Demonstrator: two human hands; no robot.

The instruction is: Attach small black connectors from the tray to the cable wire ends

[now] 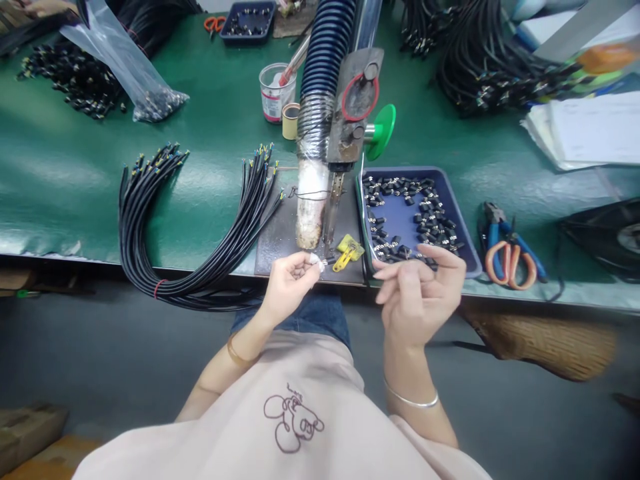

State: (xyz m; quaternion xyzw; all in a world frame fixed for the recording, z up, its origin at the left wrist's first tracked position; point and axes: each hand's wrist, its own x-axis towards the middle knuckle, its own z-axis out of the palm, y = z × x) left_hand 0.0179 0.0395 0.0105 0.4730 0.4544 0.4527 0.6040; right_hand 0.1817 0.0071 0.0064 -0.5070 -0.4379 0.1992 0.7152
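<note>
My left hand [293, 283] is pinched closed at the front edge of the table, white coverings on its fingertips. What sits in the pinch is too small to make out. Just above it are the soldering iron's metal tip [330, 223] and a white-wrapped hose end [309, 213]. A thin solder wire [367, 230] runs down from the green spool [383, 131] to the fingertips of my right hand [417, 293], which seem closed on it while its other fingers are bent. By the left hand lies a yellow clip-like piece [347, 253] on a dark plate [280, 233].
A blue tray [463, 240] holds many small black connectors. Pliers [495, 217] and orange-handled scissors [510, 263] lie right of it. A bundle of black cables [135, 247] overhangs the left edge. Behind stand a white cup [271, 100] with a brush and a small tin [290, 123].
</note>
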